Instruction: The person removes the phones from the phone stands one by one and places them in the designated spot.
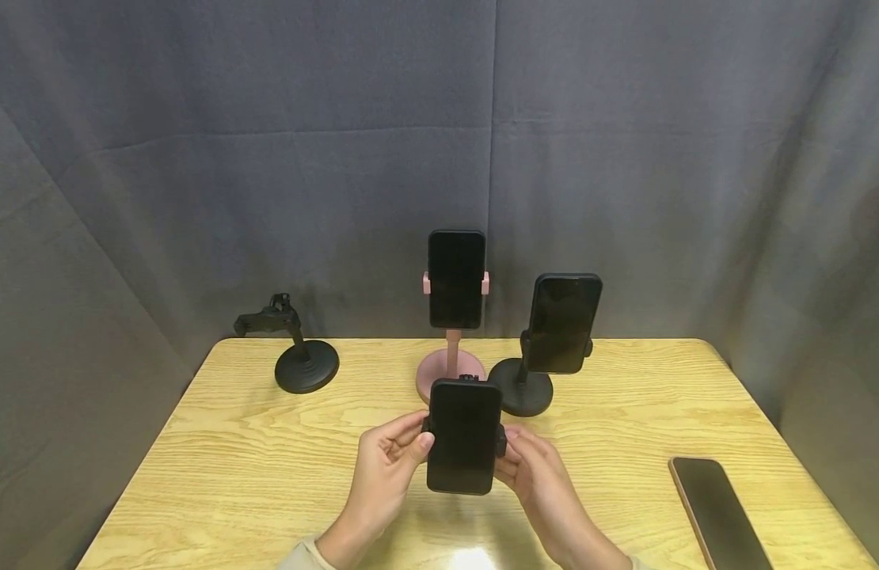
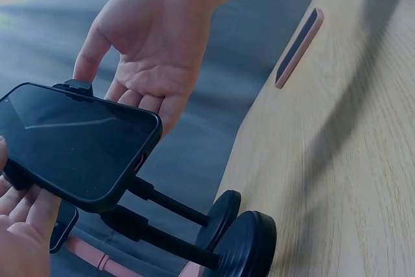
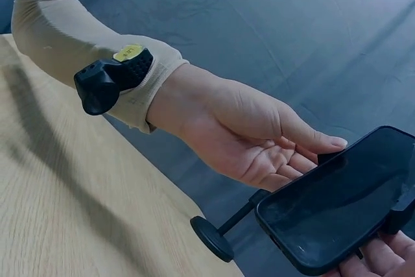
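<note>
Fingers of the left hand point(image 1: 384, 467) and right hand point(image 1: 542, 473) pinch opposite sides of a holder point(image 1: 501, 441) clamping a black phone point(image 1: 464, 438), over the tabletop's point(image 1: 618, 443) near middle; beyond, a pink stand point(image 1: 433, 370) bears another phone point(image 1: 457, 279), a dark stand point(image 1: 527, 397) at right, a tilted phone point(image 1: 565, 323). A third stand point(image 1: 307, 367) sits far left; a loose phone point(image 1: 721, 514) lies near right.

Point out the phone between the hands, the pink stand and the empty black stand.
Handled phone point(image 1: 464, 437), head view, middle of screen.
Pink stand point(image 1: 452, 354), head view, on its stem.
Empty black stand point(image 1: 307, 368), head view, round base.
</note>
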`<state>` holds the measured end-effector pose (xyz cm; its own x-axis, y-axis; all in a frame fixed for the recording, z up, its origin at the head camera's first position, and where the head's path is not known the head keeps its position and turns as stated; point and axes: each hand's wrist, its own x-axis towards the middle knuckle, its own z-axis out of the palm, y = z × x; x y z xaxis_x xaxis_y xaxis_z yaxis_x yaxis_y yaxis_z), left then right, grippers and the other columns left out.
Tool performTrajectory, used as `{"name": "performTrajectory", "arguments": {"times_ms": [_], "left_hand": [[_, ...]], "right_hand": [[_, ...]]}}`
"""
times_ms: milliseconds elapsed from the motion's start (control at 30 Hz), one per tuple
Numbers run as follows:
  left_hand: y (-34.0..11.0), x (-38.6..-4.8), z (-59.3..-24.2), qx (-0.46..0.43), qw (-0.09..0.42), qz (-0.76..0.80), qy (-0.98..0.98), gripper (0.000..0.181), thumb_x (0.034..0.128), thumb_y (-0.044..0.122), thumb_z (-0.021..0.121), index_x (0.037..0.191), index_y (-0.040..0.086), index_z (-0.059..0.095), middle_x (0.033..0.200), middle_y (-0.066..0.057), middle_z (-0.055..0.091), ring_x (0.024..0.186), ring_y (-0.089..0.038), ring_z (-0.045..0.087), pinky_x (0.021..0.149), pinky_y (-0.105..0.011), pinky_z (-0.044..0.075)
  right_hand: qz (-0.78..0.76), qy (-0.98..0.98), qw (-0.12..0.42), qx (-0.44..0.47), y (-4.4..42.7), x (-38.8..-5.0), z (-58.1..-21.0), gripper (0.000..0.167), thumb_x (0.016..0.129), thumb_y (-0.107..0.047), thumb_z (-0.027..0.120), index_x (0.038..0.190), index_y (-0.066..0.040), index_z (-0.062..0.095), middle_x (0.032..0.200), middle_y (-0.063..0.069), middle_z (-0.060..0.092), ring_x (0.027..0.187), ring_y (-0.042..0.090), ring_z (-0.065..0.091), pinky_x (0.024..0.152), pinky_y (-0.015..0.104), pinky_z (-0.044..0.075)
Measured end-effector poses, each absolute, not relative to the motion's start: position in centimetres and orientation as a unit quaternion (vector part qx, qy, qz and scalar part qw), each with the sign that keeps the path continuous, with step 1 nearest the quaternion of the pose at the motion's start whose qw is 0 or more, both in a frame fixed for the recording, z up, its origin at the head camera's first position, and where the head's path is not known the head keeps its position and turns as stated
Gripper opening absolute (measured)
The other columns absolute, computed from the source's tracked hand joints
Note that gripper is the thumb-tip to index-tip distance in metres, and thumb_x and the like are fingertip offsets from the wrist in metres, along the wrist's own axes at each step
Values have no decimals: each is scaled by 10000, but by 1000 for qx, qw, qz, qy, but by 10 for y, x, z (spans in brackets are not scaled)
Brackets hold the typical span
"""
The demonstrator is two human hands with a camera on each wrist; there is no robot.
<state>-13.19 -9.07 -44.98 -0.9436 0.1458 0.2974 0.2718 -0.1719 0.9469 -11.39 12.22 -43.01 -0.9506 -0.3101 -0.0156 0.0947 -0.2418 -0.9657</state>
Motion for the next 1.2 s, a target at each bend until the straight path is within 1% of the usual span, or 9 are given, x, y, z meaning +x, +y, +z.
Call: {"name": "performTrajectory", "arguments": {"times_ms": [333,433,533,633,733,867,933,1100,1200], "left_hand": [[-88,-126,-449,-132,38,-743,-655,361,968,-52,598,1255,-258,524,1195,-418,618,1020,-7,703,850,-189,583],[-88,-126,-451,-142,43,-744,-652,366,972,-55,591,1257,-271,511,1201,-429,605,1035,-5,697,858,-190,579],[-89,-127,-452,-151,45,-742,-652,365,977,-46,590,1254,-271,512,1201,-431,603,1043,-6,695,862,-193,580],[-91,-127,-452,-156,45,-736,-657,353,981,-32,593,1245,-259,530,1194,-418,616,1048,-9,695,884,-186,571],[-92,-127,-451,-155,48,-727,-667,336,984,-17,599,1234,-237,557,1184,-390,642,1053,-10,693,913,-175,558],[-93,-127,-451,-157,50,-717,-677,334,988,4,605,1238,-215,573,1186,-360,661,1065,-16,691,933,-173,546],[-93,-127,-451,-163,47,-718,-675,345,992,13,603,1248,-215,564,1193,-362,656,1060,-25,697,919,-185,558],[-94,-127,-453,-178,29,-729,-660,366,1000,21,594,1274,-215,538,1216,-356,644,1013,-51,725,888,-218,588],[-94,-127,-453,-181,22,-734,-654,374,1004,30,589,1284,-212,531,1226,-346,641,998,-64,733,885,-231,594]], "right_hand": [[-791,592,135,-69,123,-115,-439,358,1121,-265,311,1101,-279,668,1064,-142,755,1007,59,703,944,257,542],[-793,589,151,-44,125,-116,-442,362,1123,-298,285,1092,-250,642,1051,-122,753,1009,76,704,946,263,545],[-806,559,186,-48,127,-120,-446,440,1125,-391,197,1159,-206,595,1078,-98,745,1060,96,700,972,267,547],[-831,497,232,-90,128,-124,-455,586,1108,-465,89,1216,-190,595,1113,-73,746,1089,97,696,977,260,551],[-844,442,276,-129,127,-126,-464,648,1100,-471,31,1253,-233,615,1172,-79,741,1114,80,687,969,245,543],[-847,402,314,-147,121,-128,-472,589,1115,-412,45,1368,-305,566,1335,-100,673,1239,92,637,1045,322,527],[-846,389,329,-156,118,-130,-474,557,1120,-407,68,1431,-311,520,1403,-72,630,1301,146,608,1096,390,506],[-842,344,360,-210,110,-137,-480,578,1115,-448,82,1494,-240,465,1430,19,612,1330,263,593,1126,416,482],[-838,320,366,-250,107,-141,-482,593,1116,-428,65,1499,-206,459,1435,38,606,1342,283,581,1130,414,479]]}}
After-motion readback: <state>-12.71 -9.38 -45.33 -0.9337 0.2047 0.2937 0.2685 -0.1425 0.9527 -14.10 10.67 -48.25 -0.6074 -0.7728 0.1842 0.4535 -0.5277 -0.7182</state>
